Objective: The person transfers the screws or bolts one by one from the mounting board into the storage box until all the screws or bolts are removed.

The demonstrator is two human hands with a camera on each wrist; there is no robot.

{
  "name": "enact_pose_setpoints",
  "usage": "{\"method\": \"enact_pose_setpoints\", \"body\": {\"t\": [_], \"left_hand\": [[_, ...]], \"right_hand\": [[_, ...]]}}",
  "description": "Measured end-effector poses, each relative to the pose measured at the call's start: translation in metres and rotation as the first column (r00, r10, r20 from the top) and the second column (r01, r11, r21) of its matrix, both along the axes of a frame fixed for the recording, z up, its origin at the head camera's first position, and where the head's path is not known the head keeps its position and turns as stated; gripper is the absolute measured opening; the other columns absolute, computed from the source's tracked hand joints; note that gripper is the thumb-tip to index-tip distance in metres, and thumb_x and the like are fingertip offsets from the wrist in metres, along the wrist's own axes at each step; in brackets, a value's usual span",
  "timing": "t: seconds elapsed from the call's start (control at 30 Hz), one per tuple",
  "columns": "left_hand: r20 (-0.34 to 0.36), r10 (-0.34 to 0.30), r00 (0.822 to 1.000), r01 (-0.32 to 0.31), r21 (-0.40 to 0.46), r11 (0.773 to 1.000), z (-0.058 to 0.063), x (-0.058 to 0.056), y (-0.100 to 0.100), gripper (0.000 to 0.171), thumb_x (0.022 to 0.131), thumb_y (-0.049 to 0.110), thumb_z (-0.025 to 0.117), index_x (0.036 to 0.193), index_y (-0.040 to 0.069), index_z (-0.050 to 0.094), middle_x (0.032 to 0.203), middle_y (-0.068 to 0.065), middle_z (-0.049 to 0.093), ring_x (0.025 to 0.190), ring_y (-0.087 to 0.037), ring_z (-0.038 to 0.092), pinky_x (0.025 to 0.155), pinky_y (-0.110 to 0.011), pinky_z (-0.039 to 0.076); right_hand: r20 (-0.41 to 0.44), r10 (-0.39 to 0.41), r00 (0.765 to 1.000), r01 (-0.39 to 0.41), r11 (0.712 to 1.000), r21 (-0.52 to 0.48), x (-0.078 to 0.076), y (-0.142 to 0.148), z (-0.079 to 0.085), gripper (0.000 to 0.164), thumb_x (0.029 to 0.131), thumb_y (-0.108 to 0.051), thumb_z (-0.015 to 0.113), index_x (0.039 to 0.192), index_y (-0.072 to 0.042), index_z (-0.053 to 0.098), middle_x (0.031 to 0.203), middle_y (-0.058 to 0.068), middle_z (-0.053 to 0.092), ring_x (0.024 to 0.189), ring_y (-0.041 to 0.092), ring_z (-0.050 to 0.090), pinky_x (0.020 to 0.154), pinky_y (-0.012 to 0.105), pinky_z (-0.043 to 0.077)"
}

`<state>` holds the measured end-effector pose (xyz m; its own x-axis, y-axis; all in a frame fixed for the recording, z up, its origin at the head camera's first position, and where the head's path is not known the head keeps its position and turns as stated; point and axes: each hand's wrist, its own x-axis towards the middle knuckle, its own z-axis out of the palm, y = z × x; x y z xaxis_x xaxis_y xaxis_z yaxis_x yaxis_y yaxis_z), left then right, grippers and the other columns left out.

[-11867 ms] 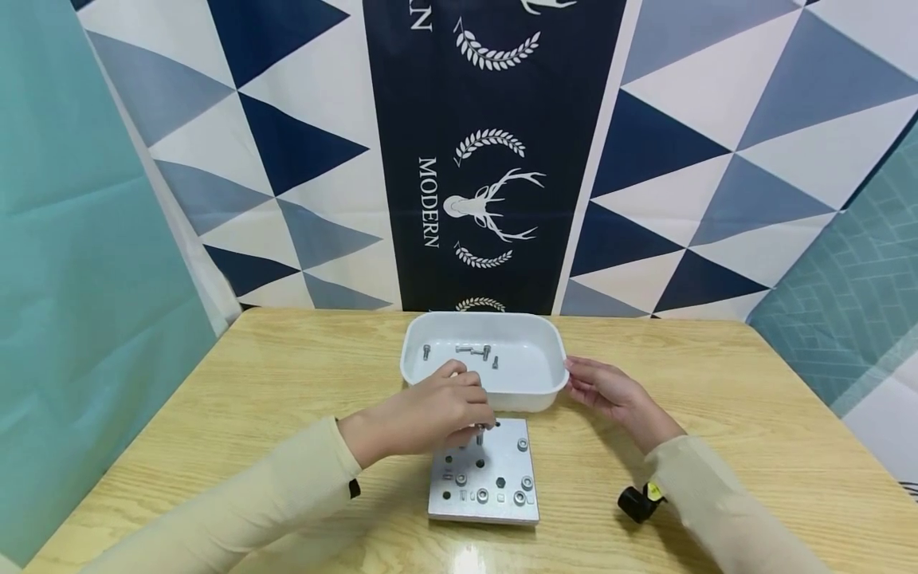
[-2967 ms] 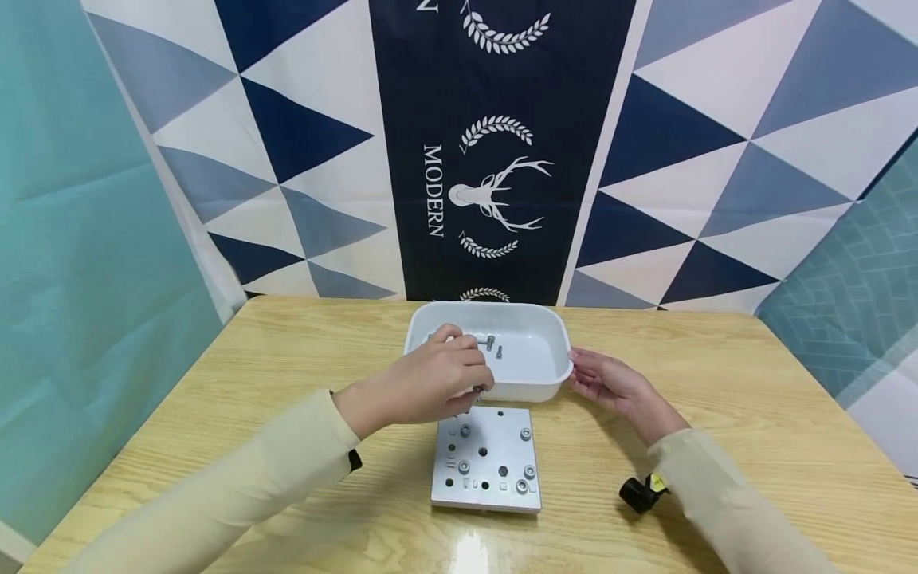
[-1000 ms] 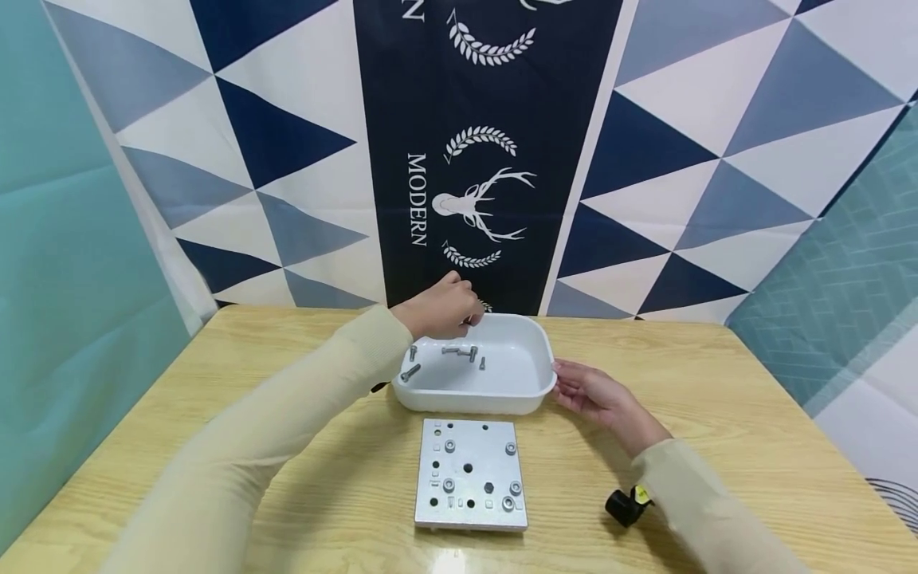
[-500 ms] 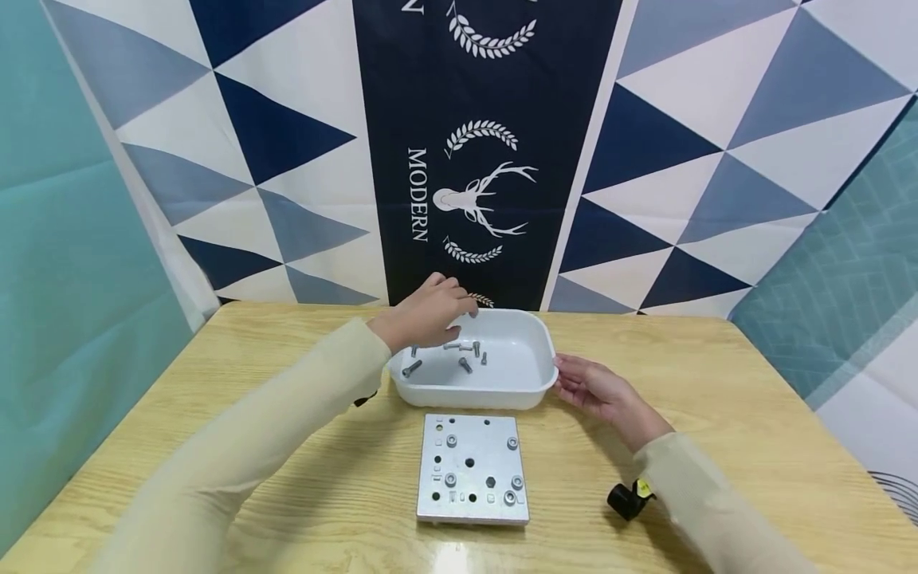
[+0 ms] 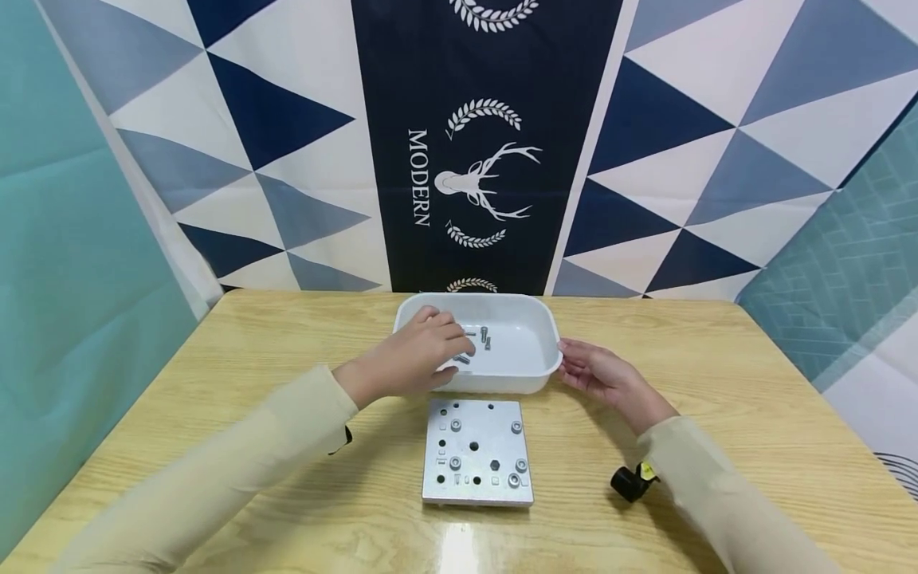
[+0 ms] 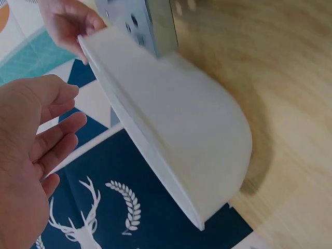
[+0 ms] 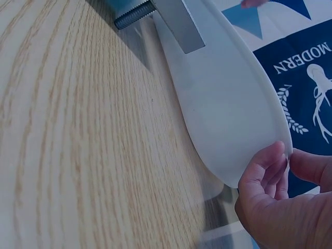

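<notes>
In the head view my left hand (image 5: pixel 416 355) hovers over the left part of a white plastic tray (image 5: pixel 495 384), with its fingers loosely bent and apart. The left wrist view shows nothing between the fingers of this left hand (image 6: pixel 31 140). Several socket head bolts (image 5: pixel 484 333) lie inside the tray; some are hidden behind the hand. My right hand (image 5: pixel 602 379) pinches the tray's right rim between thumb and fingers, as the right wrist view also shows. Just in front of the tray lies a metal plate (image 5: pixel 495 430) with holes and several bolts seated in it.
A small black cylindrical object (image 5: pixel 629 483) with a yellow label sits on the wooden table (image 5: pixel 595 534), close to the right sleeve. A patterned cloth (image 5: pixel 315 183) hangs behind the table. From the plate's underside, a threaded bolt end (image 7: pixel 134 15) sticks out.
One bolt has left the plate's front row since the earliest frame. Two more bolts came to lie in the tray. The left hand has come back from the tray's far edge; the right stays put.
</notes>
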<state>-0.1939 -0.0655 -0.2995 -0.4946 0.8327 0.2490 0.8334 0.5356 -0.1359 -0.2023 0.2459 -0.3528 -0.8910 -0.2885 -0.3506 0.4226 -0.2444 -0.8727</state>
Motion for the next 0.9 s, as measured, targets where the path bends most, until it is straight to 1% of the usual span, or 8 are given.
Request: {"method": "enact_pose_setpoints", "body": {"t": [0.23,0.33,0.5,0.6,0.8,0.9], "left_hand": [[-0.031,-0.097,0.995,0.098,0.044,0.994,-0.008,0.021,0.005,0.024,0.084,0.022,0.071,0.108,0.019,0.067,0.105,0.006,0.069,0.102,-0.014,0.056,0.096,-0.034,0.04],[-0.016,-0.127,0.992,0.127,0.044,0.991,-0.012,0.03,0.009,0.025,0.084,0.023,0.07,0.109,0.019,0.067,0.104,0.007,0.068,0.101,-0.013,0.055,0.095,-0.032,0.039],[0.008,-0.162,0.987,0.162,0.003,0.987,-0.017,0.045,0.015,0.025,0.086,0.027,0.068,0.11,0.021,0.066,0.106,0.009,0.068,0.103,-0.011,0.055,0.097,-0.031,0.038],[0.004,-0.185,0.983,0.185,-0.025,0.982,-0.019,0.052,0.019,0.022,0.087,0.028,0.066,0.109,0.022,0.065,0.105,0.01,0.067,0.102,-0.01,0.055,0.096,-0.03,0.038],[-0.009,-0.225,0.974,0.224,-0.064,0.972,-0.023,0.062,0.026,0.017,0.089,0.027,0.062,0.106,0.023,0.065,0.1,0.012,0.066,0.096,-0.009,0.053,0.095,-0.028,0.038],[-0.004,-0.235,0.972,0.233,-0.095,0.968,-0.026,0.065,0.028,0.016,0.09,0.028,0.061,0.105,0.024,0.064,0.099,0.012,0.066,0.097,-0.009,0.052,0.096,-0.027,0.037]], "right_hand": [[0.009,-0.006,1.0,0.006,1.0,-0.014,-0.003,0.001,0.0,0.016,0.098,-0.012,0.05,0.096,-0.016,0.065,0.083,-0.002,0.069,0.077,0.005,0.065,0.074,0.016,0.055],[0.01,-0.005,1.0,0.005,1.0,-0.025,-0.003,0.001,-0.002,0.015,0.098,-0.011,0.05,0.097,-0.016,0.065,0.084,-0.001,0.07,0.077,0.005,0.065,0.074,0.016,0.054],[0.005,0.006,1.0,-0.006,1.0,-0.024,-0.003,0.0,-0.003,0.013,0.098,-0.012,0.049,0.099,-0.015,0.062,0.085,-0.002,0.069,0.078,0.005,0.064,0.074,0.016,0.054],[0.001,0.009,1.0,-0.009,1.0,-0.022,-0.003,0.0,-0.003,0.012,0.098,-0.012,0.05,0.099,-0.015,0.062,0.085,-0.002,0.068,0.078,0.005,0.064,0.074,0.016,0.054],[-0.001,0.006,1.0,-0.006,0.999,-0.033,-0.002,0.001,-0.003,0.014,0.098,-0.012,0.05,0.097,-0.016,0.064,0.086,-0.002,0.068,0.078,0.005,0.063,0.074,0.016,0.054],[-0.002,0.008,1.0,-0.008,1.0,-0.023,-0.002,0.001,-0.004,0.013,0.098,-0.012,0.05,0.098,-0.016,0.063,0.085,-0.002,0.067,0.078,0.005,0.062,0.074,0.016,0.054]]}}
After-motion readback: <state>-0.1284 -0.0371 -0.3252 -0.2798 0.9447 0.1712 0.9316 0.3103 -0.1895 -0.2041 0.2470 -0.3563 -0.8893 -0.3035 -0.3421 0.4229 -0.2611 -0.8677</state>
